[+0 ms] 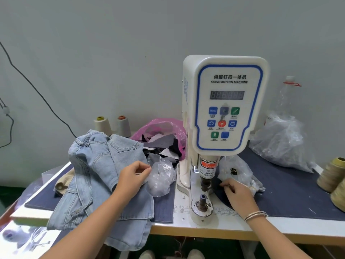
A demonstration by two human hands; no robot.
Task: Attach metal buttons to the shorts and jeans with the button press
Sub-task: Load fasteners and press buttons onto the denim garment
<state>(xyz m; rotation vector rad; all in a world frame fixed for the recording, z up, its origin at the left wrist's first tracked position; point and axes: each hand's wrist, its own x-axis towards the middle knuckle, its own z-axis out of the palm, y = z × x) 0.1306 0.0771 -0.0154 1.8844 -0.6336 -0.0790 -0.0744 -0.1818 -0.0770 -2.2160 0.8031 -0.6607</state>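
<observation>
Denim heap (104,184) soft | left hand (133,177) pinches crinkly bag (161,176) | right hand (236,191) curled, unclear

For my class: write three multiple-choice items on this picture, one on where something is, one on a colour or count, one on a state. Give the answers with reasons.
1. Where is the denim pile?
A. left of the button press
B. right of it
C. on the floor

2. What colour is the bag of fabric scraps?
A. green
B. pink
C. yellow

3. What is on the lower die?
A. denim
B. a bag
C. nothing

Answers: 1 A, the pile lies under the left hand, left of the press. 2 B, its plastic is pink. 3 C, the post is bare; the right hand rests beside it.
</observation>
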